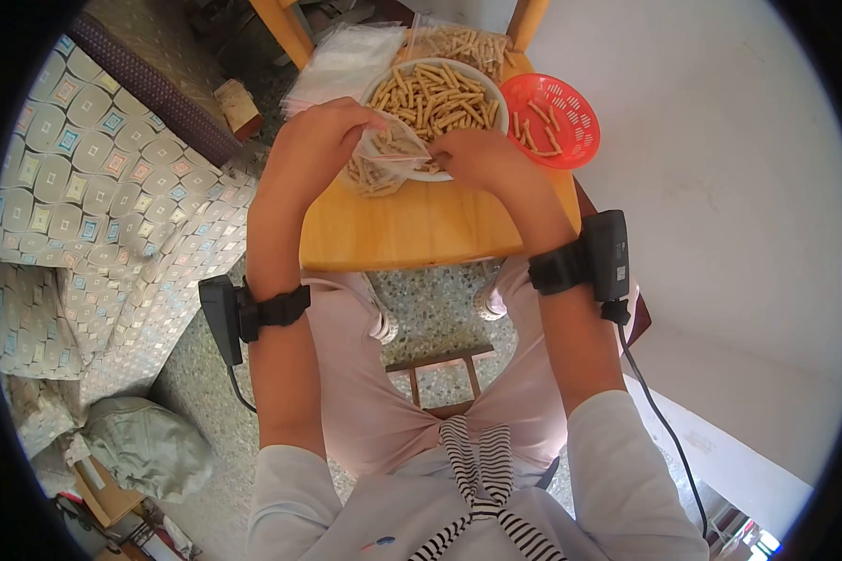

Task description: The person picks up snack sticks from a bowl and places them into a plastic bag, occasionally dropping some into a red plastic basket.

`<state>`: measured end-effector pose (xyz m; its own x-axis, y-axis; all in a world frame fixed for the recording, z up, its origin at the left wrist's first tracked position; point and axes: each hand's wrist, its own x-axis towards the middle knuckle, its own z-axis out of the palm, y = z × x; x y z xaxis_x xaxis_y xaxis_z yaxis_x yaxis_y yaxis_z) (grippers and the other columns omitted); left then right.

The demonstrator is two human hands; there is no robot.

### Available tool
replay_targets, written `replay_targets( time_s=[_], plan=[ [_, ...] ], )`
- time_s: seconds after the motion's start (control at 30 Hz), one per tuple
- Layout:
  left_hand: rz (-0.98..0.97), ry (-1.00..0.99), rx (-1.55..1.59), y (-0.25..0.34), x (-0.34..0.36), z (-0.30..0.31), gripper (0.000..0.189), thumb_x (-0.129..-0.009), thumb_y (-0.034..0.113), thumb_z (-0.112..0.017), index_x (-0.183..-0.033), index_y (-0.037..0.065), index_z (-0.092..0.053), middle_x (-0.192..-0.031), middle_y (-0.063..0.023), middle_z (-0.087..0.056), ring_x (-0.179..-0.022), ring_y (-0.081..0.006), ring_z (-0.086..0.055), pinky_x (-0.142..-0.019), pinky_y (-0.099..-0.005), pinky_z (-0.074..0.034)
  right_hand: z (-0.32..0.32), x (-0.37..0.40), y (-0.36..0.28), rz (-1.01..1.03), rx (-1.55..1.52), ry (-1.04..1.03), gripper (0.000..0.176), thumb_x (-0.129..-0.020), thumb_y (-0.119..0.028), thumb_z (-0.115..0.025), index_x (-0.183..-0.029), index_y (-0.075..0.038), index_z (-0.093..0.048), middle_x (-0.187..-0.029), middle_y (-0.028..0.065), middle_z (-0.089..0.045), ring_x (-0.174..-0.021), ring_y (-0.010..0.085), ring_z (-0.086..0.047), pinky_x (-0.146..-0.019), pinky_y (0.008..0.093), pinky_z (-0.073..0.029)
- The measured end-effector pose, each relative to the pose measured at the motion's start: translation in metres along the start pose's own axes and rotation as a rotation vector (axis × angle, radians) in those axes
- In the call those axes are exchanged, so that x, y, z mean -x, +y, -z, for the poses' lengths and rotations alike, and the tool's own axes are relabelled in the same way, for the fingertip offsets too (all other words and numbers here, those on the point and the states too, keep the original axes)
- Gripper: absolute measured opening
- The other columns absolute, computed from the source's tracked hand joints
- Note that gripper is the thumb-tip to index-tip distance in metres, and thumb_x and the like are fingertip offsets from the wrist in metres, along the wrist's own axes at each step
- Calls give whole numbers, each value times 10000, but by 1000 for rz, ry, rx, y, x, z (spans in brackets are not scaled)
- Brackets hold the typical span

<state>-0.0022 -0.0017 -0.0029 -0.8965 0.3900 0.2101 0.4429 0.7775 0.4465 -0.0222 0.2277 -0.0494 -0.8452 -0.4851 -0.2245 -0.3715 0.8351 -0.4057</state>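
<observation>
1. Left hand (323,140) pinches the clear plastic bag (384,166) of biscuit sticks on the tabletop's (421,229) far side.
2. Right hand (477,154) curls at its mouth; grip unclear.
3. White bowl (435,93) just behind, red basket (554,117) rightward.

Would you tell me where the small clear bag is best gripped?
Probably by its open upper edge, from the left, as the left hand pinches it: the clear bag sags with sticks at the bottom, and its mouth faces the white bowl.
</observation>
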Motion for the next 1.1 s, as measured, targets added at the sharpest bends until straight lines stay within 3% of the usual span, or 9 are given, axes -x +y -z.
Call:
replay_targets(
  time_s=[0.2,0.5,0.7,0.77,0.8,0.87,0.9,0.97,1.1],
  plan=[
    [5,-10,-4,1,-1,0,210,-916,30,-563,-1055,78,-713,-1057,-95,-698,-968,-321,-660,-841,-377,-513,0,0,1,1,57,-11,249,-909,-191,-571,-1110,-126,-703,-1068,120,-707,-1013,321,-661,-862,437,-520],
    [-2,-21,-11,0,-1,-1,204,-924,39,-554,-1050,70,-712,-1050,-111,-701,-975,-327,-661,-846,-381,-512,6,2,8,-20,-142,-30,232,-887,-185,-627,-1094,-115,-707,-1006,91,-726,-938,257,-690,-817,377,-531],
    [-13,-17,-1,3,-1,0,197,-925,36,-554,-1040,65,-710,-1043,-116,-698,-967,-333,-659,-842,-380,-512,6,2,8,11,-118,50,212,-873,-179,-655,-1066,-117,-719,-965,90,-728,-907,248,-695,-793,367,-533],
    [23,-30,17,7,-1,2,172,-920,49,-563,-1008,66,-710,-1084,-106,-690,-1010,-318,-649,-865,-368,-504,9,3,4,65,-129,276,203,-873,-175,-661,-1057,-111,-717,-953,90,-719,-881,260,-683,-774,366,-529],
    [22,-29,17,10,-3,3,172,-920,49,-563,-1008,66,-710,-1084,-106,-690,-1010,-318,-649,-865,-368,-504,12,4,2,66,-128,278,203,-873,-175,-661,-1057,-111,-717,-953,90,-719,-881,260,-683,-774,366,-529],
    [-155,139,71,15,-7,4,148,-914,66,-574,-980,57,-706,-1113,-91,-672,-1053,-278,-635,-896,-357,-490,20,6,-4,94,-191,487,178,-864,-146,-677,-1032,-98,-711,-945,85,-708,-845,269,-666,-761,367,-519],
    [-155,140,69,18,-9,7,148,-914,66,-574,-980,57,-706,-1113,-91,-672,-1053,-278,-635,-896,-357,-490,23,6,-7,97,-191,488,178,-864,-146,-677,-1032,-98,-711,-945,85,-708,-845,269,-666,-761,367,-519],
    [-219,280,381,26,-13,10,122,-904,78,-605,-981,47,-694,-1120,-82,-653,-1080,-240,-617,-915,-350,-477,30,3,-11,332,-242,806,87,-834,-137,-708,-919,-120,-700,-894,74,-706,-903,293,-663,-838,419,-484],
    [-119,366,276,33,-14,0,150,-897,97,-648,-1031,38,-686,-1064,-80,-658,-1034,-224,-620,-902,-343,-479,44,12,-21,381,-342,798,103,-831,-137,-717,-930,-128,-692,-932,53,-703,-914,268,-652,-877,396,-460]
  ],
)
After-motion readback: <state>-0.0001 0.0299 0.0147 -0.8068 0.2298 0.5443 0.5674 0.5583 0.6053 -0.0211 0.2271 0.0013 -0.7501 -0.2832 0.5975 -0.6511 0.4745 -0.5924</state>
